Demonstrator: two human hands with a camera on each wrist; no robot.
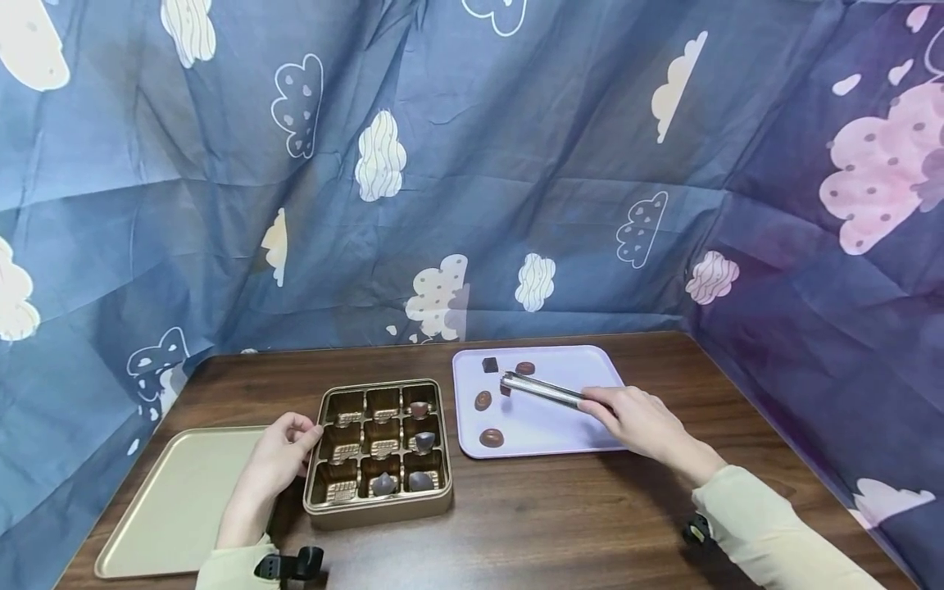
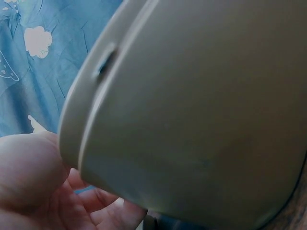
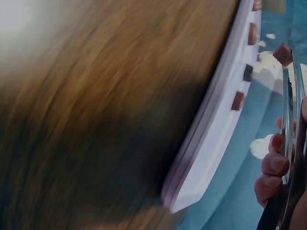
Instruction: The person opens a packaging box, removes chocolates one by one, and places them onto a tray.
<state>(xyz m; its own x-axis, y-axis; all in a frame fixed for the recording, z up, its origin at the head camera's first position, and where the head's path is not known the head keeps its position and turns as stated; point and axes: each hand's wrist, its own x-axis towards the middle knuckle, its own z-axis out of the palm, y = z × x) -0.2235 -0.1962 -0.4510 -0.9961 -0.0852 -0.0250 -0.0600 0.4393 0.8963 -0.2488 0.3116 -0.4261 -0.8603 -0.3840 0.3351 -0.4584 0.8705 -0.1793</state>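
Note:
My right hand [image 1: 642, 418] grips metal tongs [image 1: 542, 389], held over the lilac tray [image 1: 560, 434]. Between the tong tips is a brown cube-shaped chocolate [image 3: 283, 55], raised off the tray. A dark square chocolate [image 1: 490, 365] and brown oval chocolates [image 1: 491, 437] lie on the tray. My left hand [image 1: 276, 459] holds the left rim of a gold chocolate box [image 1: 376, 511] with a three-by-three divided insert. Chocolates sit in its right column and in the front middle compartment, among them a grey pointed one [image 1: 383, 483]. The left hand's lower fingers are partly hidden in the head view.
A flat gold lid or tray [image 1: 177, 492] lies at the left, partly under the left forearm. Everything stands on a dark wooden table [image 1: 531, 524]. A blue cloud-patterned curtain [image 1: 479, 229] hangs behind the table and along its right side.

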